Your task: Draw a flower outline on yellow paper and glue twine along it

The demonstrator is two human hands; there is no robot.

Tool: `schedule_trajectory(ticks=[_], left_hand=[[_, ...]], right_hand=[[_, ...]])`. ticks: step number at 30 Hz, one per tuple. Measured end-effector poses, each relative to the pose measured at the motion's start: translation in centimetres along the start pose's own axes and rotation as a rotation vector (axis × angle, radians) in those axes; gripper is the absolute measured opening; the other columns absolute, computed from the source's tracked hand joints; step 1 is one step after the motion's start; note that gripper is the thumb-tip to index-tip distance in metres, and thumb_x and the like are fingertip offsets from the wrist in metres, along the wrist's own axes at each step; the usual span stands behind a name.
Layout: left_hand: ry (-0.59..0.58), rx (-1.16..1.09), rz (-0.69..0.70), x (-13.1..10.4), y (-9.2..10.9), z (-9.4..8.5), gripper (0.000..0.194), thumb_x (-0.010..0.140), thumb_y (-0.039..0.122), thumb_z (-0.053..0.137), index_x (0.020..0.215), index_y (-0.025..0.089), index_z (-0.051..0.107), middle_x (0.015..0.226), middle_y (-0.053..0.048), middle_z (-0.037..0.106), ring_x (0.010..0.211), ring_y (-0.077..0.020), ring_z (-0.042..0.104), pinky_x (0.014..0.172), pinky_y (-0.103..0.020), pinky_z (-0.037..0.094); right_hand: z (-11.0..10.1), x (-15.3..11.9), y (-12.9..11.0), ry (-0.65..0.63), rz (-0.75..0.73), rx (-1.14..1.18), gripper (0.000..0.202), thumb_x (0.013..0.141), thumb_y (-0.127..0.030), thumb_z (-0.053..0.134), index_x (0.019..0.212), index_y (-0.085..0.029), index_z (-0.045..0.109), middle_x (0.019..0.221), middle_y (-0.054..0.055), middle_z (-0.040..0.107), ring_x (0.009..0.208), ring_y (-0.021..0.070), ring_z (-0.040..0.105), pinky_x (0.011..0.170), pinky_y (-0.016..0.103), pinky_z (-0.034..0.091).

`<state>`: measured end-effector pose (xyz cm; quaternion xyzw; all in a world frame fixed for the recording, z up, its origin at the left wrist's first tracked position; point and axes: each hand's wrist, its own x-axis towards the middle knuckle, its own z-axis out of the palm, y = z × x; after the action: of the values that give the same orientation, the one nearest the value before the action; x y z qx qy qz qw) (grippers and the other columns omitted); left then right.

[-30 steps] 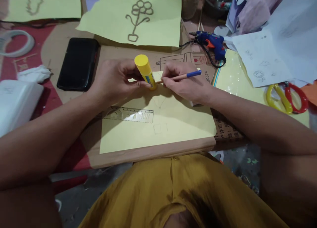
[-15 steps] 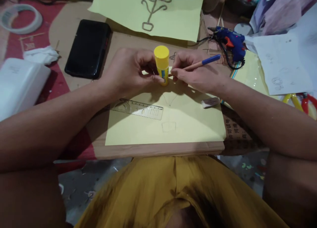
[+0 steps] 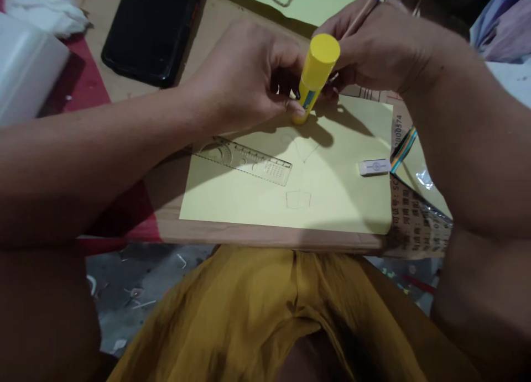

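Observation:
Between the thumb and fingers of my left hand [image 3: 253,78] is a yellow glue stick [image 3: 317,72], upright with a slight tilt, its lower end at the yellow paper [image 3: 244,205]. My right hand [image 3: 369,45] is closed around a pencil [image 3: 363,17] with a blue end, just behind and right of the glue stick; the pencil's tip is hidden. Faint pencil lines and a small box shape show on the paper. A clear ruler [image 3: 253,163] lies on its left part, and a white eraser [image 3: 374,167] rests at its right edge.
A black phone-like device [image 3: 151,31] lies behind my left forearm, beside a white box [image 3: 29,67] and a crumpled white tissue [image 3: 47,11]. Another yellow sheet [image 3: 307,0] with a drawn outline is at the back. A clear plastic packet [image 3: 423,177] sits under my right forearm.
The view has shifted closer and tilted down. My right hand has moved round behind the glue stick, with the pencil now pointing more steeply up. The glue stick leans more to the right.

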<state>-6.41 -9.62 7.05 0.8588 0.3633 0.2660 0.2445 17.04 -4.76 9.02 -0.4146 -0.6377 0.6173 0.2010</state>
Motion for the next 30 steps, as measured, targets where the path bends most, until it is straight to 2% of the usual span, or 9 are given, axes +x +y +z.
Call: schedule_trajectory(ticks=[4, 8, 13, 15, 18, 22, 25, 27, 30], left_hand=[[-0.005, -0.153, -0.019, 0.1, 0.0, -0.1, 0.028, 0.08, 0.018, 0.104, 0.105, 0.021, 0.091, 0.086, -0.001, 0.075, 0.088, -0.0227, 0.072, 0.079, -0.034, 0.056], [0.017, -0.369, -0.165, 0.2, 0.4, -0.4, 0.024, 0.082, 0.027, 0.106, 0.098, 0.023, 0.088, 0.081, -0.002, 0.073, 0.111, -0.0323, 0.077, 0.095, -0.04, 0.061], [-0.069, -0.028, -0.143, 0.5, 1.5, -0.5, 0.035, 0.079, 0.014, 0.105, 0.111, 0.021, 0.093, 0.089, 0.002, 0.077, 0.093, -0.0229, 0.078, 0.081, -0.03, 0.054], [-0.073, 0.075, -0.138, 0.6, 1.8, -0.5, 0.036, 0.081, 0.017, 0.104, 0.115, 0.02, 0.093, 0.089, 0.003, 0.076, 0.09, -0.0206, 0.077, 0.08, -0.028, 0.049], [-0.076, 0.112, -0.132, 0.7, 2.2, -0.6, 0.035, 0.083, 0.025, 0.103, 0.116, 0.02, 0.094, 0.088, 0.004, 0.075, 0.089, -0.0184, 0.075, 0.079, -0.028, 0.045], [-0.085, 0.112, -0.192, 0.7, 2.2, -0.7, 0.035, 0.083, 0.021, 0.103, 0.117, 0.018, 0.094, 0.089, 0.003, 0.074, 0.09, -0.0177, 0.074, 0.077, -0.027, 0.043], [-0.062, 0.026, -0.16, 0.7, 1.6, -0.5, 0.033, 0.082, 0.02, 0.104, 0.114, 0.02, 0.094, 0.087, 0.002, 0.074, 0.089, -0.0189, 0.072, 0.078, -0.031, 0.044], [-0.054, -0.074, -0.153, 0.7, 1.0, -0.2, 0.035, 0.08, 0.015, 0.104, 0.113, 0.022, 0.094, 0.086, 0.001, 0.075, 0.087, -0.0195, 0.07, 0.079, -0.035, 0.046], [-0.038, -0.238, -0.171, 0.7, 0.2, 0.3, 0.035, 0.076, 0.012, 0.105, 0.104, 0.028, 0.094, 0.085, 0.0, 0.076, 0.087, -0.0224, 0.071, 0.081, -0.041, 0.053]], right_hand=[[-0.4, 1.4, -0.6, -0.076, 0.038, -0.05, 0.02, 0.08, 0.009, 0.072, 0.073, -0.01, 0.077, 0.058, -0.002, 0.075, 0.045, 0.0108, 0.068, 0.045, 0.016, 0.06], [-0.4, 2.3, -1.3, -0.1, 0.092, -0.158, 0.03, 0.094, 0.009, 0.065, 0.076, -0.01, 0.08, 0.058, -0.005, 0.074, 0.048, 0.006, 0.068, 0.053, 0.012, 0.058], [0.5, 2.4, -2.1, -0.03, 0.191, -0.251, 0.045, 0.101, 0.014, 0.05, 0.077, -0.007, 0.081, 0.059, -0.007, 0.074, 0.055, 0.0035, 0.073, 0.063, 0.012, 0.053], [0.9, 2.5, -2.5, -0.019, 0.198, -0.256, 0.047, 0.102, 0.015, 0.047, 0.076, -0.005, 0.08, 0.06, -0.008, 0.074, 0.058, 0.0025, 0.074, 0.066, 0.012, 0.053], [1.3, 2.8, -3.0, -0.024, 0.227, -0.286, 0.051, 0.104, 0.013, 0.043, 0.077, -0.006, 0.082, 0.061, -0.007, 0.074, 0.065, 0.0055, 0.078, 0.067, 0.013, 0.05], [1.5, 3.2, -3.0, -0.067, 0.272, -0.302, 0.05, 0.107, 0.009, 0.044, 0.08, -0.008, 0.083, 0.063, -0.003, 0.075, 0.068, 0.0072, 0.08, 0.063, 0.015, 0.047], [1.3, 2.6, -2.5, -0.046, 0.215, -0.216, 0.044, 0.099, 0.015, 0.049, 0.08, -0.007, 0.082, 0.062, -0.003, 0.076, 0.057, 0.0031, 0.074, 0.061, 0.012, 0.049], [1.0, 1.5, -2.1, -0.005, 0.117, -0.143, 0.042, 0.093, 0.015, 0.049, 0.075, -0.007, 0.079, 0.055, -0.003, 0.072, 0.046, 0.0043, 0.067, 0.053, 0.011, 0.051], [0.8, -0.9, -1.3, 0.17, -0.052, -0.018, 0.038, 0.083, 0.014, 0.05, 0.063, -0.013, 0.068, 0.05, -0.003, 0.066, 0.041, 0.0103, 0.063, 0.041, 0.016, 0.052]])
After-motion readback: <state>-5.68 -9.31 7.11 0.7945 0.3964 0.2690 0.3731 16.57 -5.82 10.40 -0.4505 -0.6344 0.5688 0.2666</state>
